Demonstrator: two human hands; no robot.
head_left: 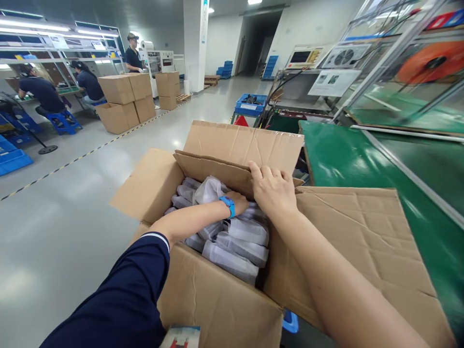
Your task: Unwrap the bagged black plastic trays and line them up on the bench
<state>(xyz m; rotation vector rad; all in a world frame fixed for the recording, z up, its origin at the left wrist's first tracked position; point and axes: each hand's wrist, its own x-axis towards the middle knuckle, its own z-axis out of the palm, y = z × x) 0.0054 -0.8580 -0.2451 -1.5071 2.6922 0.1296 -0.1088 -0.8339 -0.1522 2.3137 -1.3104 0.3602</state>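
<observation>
An open cardboard box (203,290) stands in front of me, filled with several plastic-wrapped grey packets (235,244). My left hand (239,199), with a blue band at the wrist, reaches down among the packets under the inner flap; its fingers are hidden there. My right hand (271,186) curls its fingers over the edge of that inner flap (210,166) and grips it. The far flap (242,142) stands upright behind, and the right flap (362,241) lies spread out flat.
A green-topped workbench (344,154) runs along my right. A blue crate (250,102) sits beyond the box. Stacked cardboard boxes (125,99) stand on the grey floor at the left, with other people at benches behind them. A white pillar (195,43) rises at the back.
</observation>
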